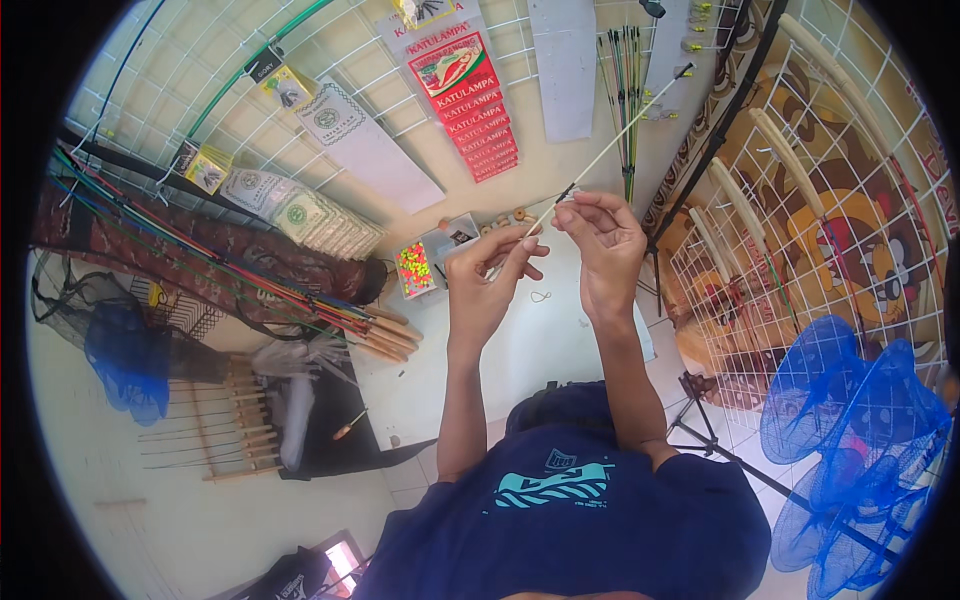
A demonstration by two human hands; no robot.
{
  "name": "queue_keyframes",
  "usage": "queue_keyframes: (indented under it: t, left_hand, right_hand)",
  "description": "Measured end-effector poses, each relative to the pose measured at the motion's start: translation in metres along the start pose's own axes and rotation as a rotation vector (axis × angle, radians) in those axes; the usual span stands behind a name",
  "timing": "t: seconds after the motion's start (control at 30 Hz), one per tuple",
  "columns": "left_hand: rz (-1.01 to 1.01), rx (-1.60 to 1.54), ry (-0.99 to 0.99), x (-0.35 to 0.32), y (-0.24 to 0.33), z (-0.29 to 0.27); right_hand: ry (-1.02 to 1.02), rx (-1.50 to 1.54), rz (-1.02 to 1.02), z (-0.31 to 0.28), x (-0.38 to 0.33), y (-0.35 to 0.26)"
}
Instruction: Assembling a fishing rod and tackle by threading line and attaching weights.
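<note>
A thin pale rod [632, 124] with a dark tip and a dark band partway along slants up to the right above the white table [540, 335]. I cannot tell its exact kind. Its lower end is pinched between the thumb and fingers of my left hand [487, 280]. Higher up, beside the dark band, my right hand [606, 250] is closed, thumb and fingertips at the rod. Anything finer in those fingertips is too small to make out. Below the hands a small loop of thin cord [541, 296] lies on the tabletop.
A clear box of bright beads [414, 268] stands at the table's far left, near wooden-handled rods [385, 335]. Packets [465, 100] hang from the wall grid ahead. Blue nets [850, 430] and a black stand [700, 425] are at right. A wooden-handled tool [350, 425] lies at left.
</note>
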State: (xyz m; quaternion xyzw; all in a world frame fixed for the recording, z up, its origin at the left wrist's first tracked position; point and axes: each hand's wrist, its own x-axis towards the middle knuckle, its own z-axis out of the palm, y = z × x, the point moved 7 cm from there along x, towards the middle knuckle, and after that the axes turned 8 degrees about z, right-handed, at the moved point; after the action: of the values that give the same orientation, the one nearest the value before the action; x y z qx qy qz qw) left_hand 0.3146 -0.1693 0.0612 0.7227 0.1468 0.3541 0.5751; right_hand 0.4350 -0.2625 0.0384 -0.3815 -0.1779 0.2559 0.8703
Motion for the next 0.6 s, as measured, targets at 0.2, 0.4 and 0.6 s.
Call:
queue_keyframes:
  t: [0.2, 0.4, 0.6]
  left_hand:
    - [0.013, -0.012, 0.025, -0.001, 0.0, -0.003]
    - [0.011, 0.022, -0.006, -0.002, -0.002, -0.001]
    - [0.033, 0.027, 0.002, -0.003, -0.003, -0.002]
  right_hand:
    - [-0.01, 0.029, 0.008, -0.001, 0.004, -0.002]
    - [-0.004, 0.036, -0.007, -0.008, 0.005, -0.001]
    - [0.019, 0.122, -0.014, -0.01, 0.005, -0.004]
